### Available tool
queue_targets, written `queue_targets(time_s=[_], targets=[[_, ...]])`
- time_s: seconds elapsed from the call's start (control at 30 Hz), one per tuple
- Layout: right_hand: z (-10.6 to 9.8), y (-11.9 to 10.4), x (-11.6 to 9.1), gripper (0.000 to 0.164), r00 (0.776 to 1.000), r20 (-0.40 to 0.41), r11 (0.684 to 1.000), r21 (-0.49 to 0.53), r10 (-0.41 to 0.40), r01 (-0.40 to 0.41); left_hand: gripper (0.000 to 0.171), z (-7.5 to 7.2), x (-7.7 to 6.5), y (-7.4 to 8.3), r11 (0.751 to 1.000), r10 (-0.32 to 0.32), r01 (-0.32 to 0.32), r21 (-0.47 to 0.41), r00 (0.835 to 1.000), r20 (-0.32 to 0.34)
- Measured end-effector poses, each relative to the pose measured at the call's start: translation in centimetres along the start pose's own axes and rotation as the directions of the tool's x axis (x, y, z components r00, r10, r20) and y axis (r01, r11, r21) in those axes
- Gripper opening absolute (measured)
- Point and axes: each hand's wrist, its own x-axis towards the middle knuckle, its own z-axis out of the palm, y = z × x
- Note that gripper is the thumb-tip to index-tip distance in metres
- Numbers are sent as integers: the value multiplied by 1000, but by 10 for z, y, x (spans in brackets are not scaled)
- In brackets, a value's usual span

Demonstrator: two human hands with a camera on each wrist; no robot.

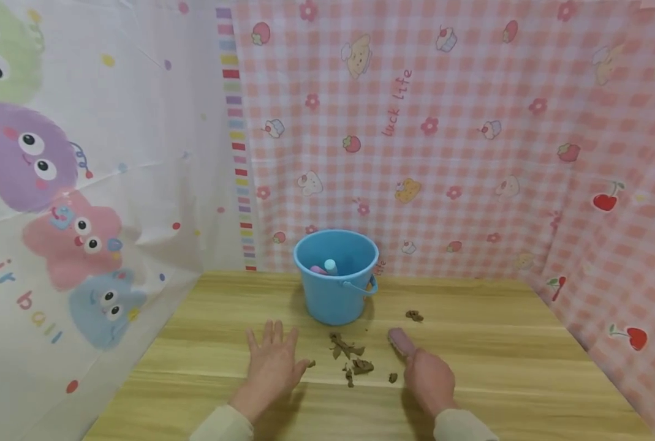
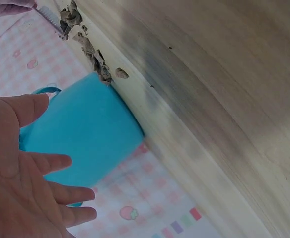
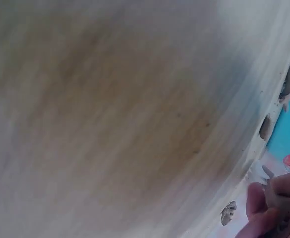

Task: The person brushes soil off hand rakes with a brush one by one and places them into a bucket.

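Note:
My right hand (image 1: 431, 380) grips the handle of a small pink brush (image 1: 401, 340), whose head points forward and left. In the left wrist view, the bristles of that brush (image 2: 49, 19) show beside the scraps. My left hand (image 1: 272, 364) is held with fingers spread, palm down, left of the scraps and holding nothing. Between the hands lie several brown, crumpled leaf-like scraps (image 1: 363, 366), with one small piece (image 1: 311, 364) by the left thumb. Behind them a light blue bucket (image 1: 335, 301) stands upright, with a pale blue-tipped thing (image 1: 330, 265) and a pinkish one (image 1: 318, 270) inside.
The wooden table (image 1: 503, 355) meets a pink checked cloth (image 1: 459, 233) at the back and a white cartoon cloth (image 1: 156, 184) on the left. One more brown scrap (image 1: 413, 315) lies beyond the brush, right of the bucket. The bucket's handle (image 1: 360, 290) hangs at its front right.

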Motion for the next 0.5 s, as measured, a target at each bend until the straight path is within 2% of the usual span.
queue_targets(time_s=[0.17,0.37,0.5], targets=[[2,0,-3,22,999,-39,998,-63,-12,9,66,1,-2,1,1000,5,-5,3,1000,0],[-1,-2,0,23,1000,-26,994,-106,4,-7,63,3,2,-1,999,21,-21,-24,1000,-23],[-3,0,1,20,1000,-4,995,-99,1,-2,62,3,6,-2,999,25,-26,-31,999,-37]])
